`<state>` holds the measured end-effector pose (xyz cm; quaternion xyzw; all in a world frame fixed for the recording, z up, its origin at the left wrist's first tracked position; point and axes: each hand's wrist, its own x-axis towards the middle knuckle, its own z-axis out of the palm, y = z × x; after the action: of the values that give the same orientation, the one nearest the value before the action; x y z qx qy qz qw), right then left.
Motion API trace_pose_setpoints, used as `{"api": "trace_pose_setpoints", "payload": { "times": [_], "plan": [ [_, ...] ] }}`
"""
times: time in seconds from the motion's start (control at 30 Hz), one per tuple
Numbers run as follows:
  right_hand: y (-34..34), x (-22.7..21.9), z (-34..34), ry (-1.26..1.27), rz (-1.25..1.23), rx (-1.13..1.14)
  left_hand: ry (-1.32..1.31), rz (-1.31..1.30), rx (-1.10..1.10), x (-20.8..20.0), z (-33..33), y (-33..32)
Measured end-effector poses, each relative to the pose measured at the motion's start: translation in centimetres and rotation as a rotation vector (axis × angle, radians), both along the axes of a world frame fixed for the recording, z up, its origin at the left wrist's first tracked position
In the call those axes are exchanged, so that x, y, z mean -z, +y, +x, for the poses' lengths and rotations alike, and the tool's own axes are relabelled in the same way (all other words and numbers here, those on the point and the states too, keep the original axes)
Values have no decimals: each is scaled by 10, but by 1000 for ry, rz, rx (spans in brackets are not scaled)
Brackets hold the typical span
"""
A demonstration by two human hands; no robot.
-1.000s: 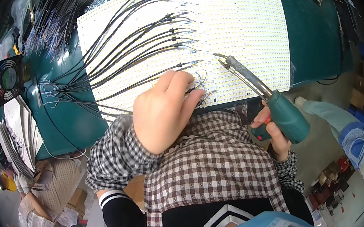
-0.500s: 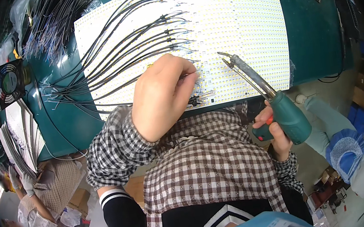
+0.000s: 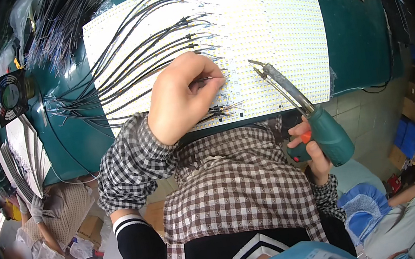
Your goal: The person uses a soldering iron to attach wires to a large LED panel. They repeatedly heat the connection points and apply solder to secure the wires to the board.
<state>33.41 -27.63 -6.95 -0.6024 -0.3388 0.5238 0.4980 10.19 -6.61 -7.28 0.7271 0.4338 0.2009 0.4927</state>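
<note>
Thumb and forefinger of my left hand (image 3: 179, 96) are pinched over the white LED panel (image 3: 288, 24), holding the thin end of a wire (image 3: 206, 79). Several black cables (image 3: 147, 50) run across the panel's left half, their stripped ends lying in a column near its middle. My right hand (image 3: 316, 157) grips a green soldering gun (image 3: 331, 134) with a red trigger at the panel's near right. The gun's metal tip (image 3: 253, 62) points up and left, apart from the left fingers.
A small black fan (image 3: 10, 98) stands at the table's left, with a stack of white boards (image 3: 24, 153) in front. Bundled loose wires (image 3: 66, 30) lie at the far left. Co-workers sit at both sides, one in a blue cap (image 3: 360, 211) at the right.
My left hand has shifted slightly up and its pinched fingers have turned, showing the wire end. The soldering gun has hardly moved. The blue-capped co-worker has moved left and nearer.
</note>
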Motion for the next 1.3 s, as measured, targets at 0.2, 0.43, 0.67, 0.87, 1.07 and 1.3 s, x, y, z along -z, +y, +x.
{"api": "trace_pose_setpoints", "payload": {
  "times": [0.2,0.43,0.67,0.87,1.07,1.3],
  "plan": [
    [0,0,-2,4,-12,14,10,91,45,2,6,-2],
    [-4,-1,-2,3,-49,-20,72,161,64,3,8,-2],
    [-8,2,-3,-31,-27,-35,96,212,39,6,10,-5],
    [-11,10,1,19,18,-54,85,253,46,7,9,-4],
    [-12,10,-4,20,-38,-20,102,237,50,5,10,-5],
    [-13,12,-2,-17,-37,-46,92,248,51,5,11,-5]
  ]
}}
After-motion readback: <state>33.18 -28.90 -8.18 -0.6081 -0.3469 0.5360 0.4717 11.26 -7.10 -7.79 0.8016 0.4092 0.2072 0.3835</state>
